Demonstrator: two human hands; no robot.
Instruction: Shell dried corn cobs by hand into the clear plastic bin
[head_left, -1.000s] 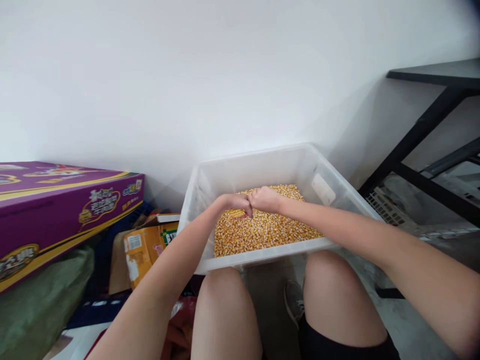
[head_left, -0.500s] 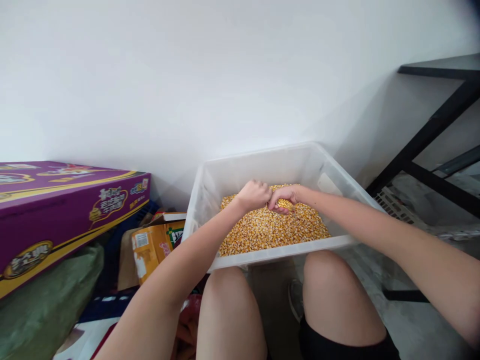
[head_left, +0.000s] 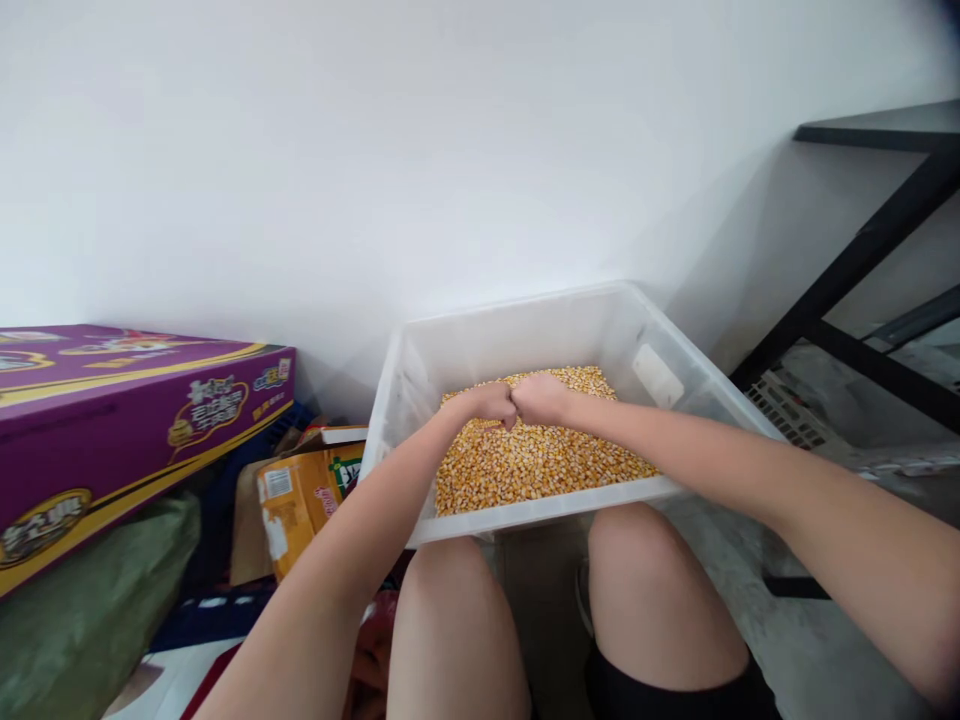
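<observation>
My left hand (head_left: 495,403) and my right hand (head_left: 540,399) are both closed and meet knuckle to knuckle over the loose corn kernels (head_left: 540,465). A corn cob is gripped between them, almost wholly covered by the fingers; how much of it lies in each hand is hard to see. Below the hands, the kernels form a wide heap in a translucent white plastic bin (head_left: 517,305), which stands just in front of my knees.
A purple printed carton (head_left: 150,400) stands at the left, above a green bag (head_left: 105,600) and an orange packet (head_left: 300,505). At the right is a black-framed table or rack (head_left: 847,250), with a white slatted basket (head_left: 787,412) beneath it. A white wall rises behind the bin.
Both hands have shifted left over the kernels. My right hand has rolled over, its back now showing, and the cob that showed in it is covered. My left hand has turned and lowered.
</observation>
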